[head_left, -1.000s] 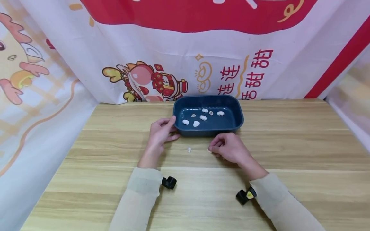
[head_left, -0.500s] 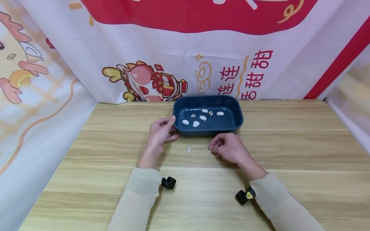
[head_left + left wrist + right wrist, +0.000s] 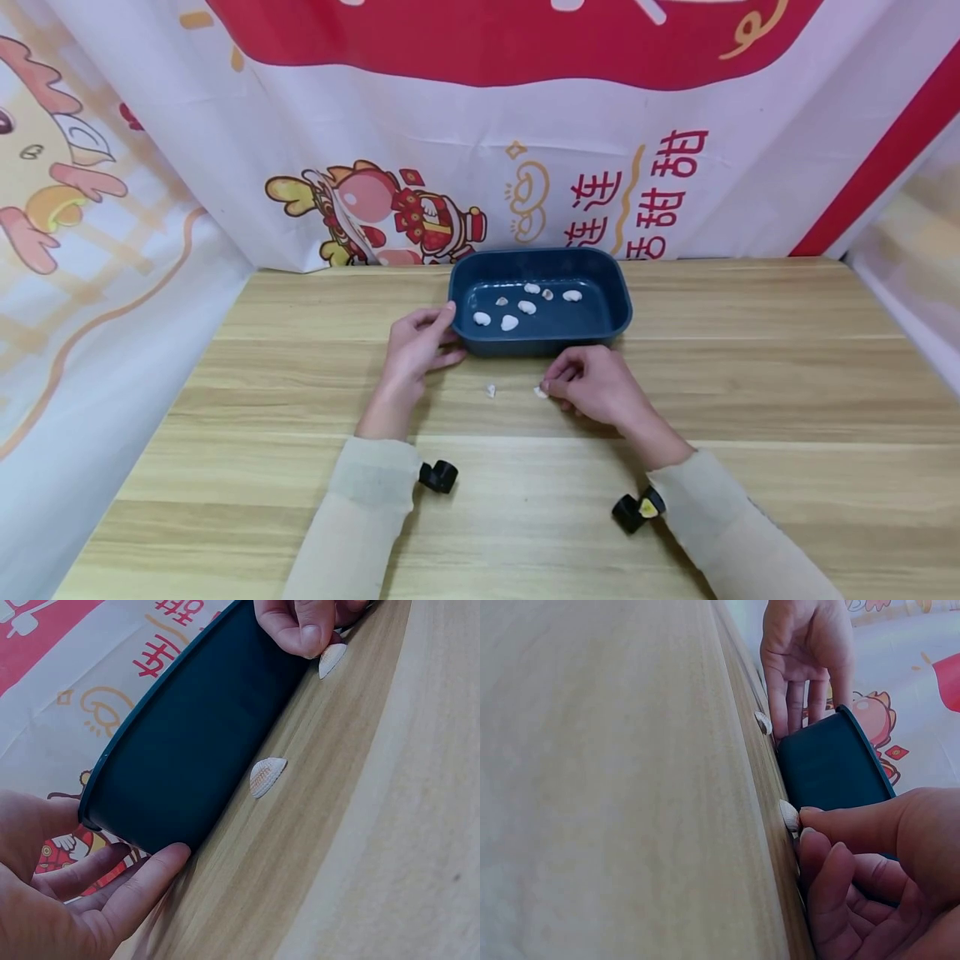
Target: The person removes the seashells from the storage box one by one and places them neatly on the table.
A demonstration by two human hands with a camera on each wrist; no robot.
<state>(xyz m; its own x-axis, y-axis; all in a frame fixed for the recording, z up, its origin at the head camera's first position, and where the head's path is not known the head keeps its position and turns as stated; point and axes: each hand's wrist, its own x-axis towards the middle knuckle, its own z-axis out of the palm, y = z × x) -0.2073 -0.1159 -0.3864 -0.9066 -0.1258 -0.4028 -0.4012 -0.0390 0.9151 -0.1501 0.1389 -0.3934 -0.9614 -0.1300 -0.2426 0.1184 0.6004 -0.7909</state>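
Note:
A dark blue rectangular tub [image 3: 542, 345] stands at the back of the wooden table, with several white seashells [image 3: 527, 307] lying inside. My left hand [image 3: 416, 346] rests against its left end, thumb at the rim and straight fingers touching the wall lower down, as the left wrist view shows. In front of the tub, my right hand [image 3: 595, 385] pinches a small white shell [image 3: 788, 815] between thumb and index finger, at the table surface. Another ribbed shell [image 3: 266, 777] lies on the table between the hands, apart from both.
A white printed cloth [image 3: 420, 108] with red and cartoon figures hangs directly behind the tub. More printed cloth [image 3: 90, 275] covers the left side. Black wrist cameras [image 3: 438, 476] sit at both cuffs, over the wooden tabletop [image 3: 517, 517].
The shell at the right fingertips shows slightly more and has shifted a little left. Both hands, the tub and the other shells stay in place.

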